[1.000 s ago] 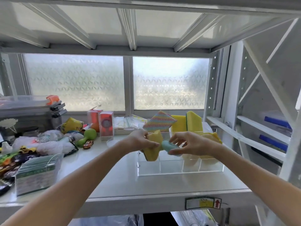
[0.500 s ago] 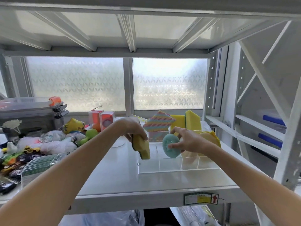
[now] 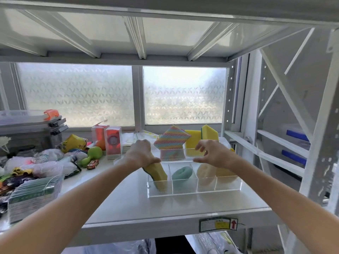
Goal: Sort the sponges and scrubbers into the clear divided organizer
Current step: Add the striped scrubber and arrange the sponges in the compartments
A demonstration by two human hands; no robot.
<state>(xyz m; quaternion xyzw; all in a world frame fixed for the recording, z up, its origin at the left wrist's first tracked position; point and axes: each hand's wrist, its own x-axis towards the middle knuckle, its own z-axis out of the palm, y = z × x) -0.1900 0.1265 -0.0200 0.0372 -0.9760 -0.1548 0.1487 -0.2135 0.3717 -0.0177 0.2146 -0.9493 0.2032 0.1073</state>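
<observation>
yellow sponge (image 3: 158, 176) standing tilted in the front end compartment of the clear divided organizer (image 3: 194, 194), directly beneath the left hand (image 3: 142, 155), gripped at its top. teal round scrubber (image 3: 182, 173) lying free in the next compartment, below and between the hands. right hand (image 3: 211, 154) empty, fingers spread, hovering above the organizer's middle. step in hand, by judgement: seating the yellow sponge; next move probably calls for pushing it down to the floor, then letting go. pale sponges under the right wrist only partly visible, shapes blurred through the acrylic. striped scrubber (image 3: 171, 139) and upright yellow sponges (image 3: 201, 138) beyond the hands, lower parts hidden by rear walls.
</observation>
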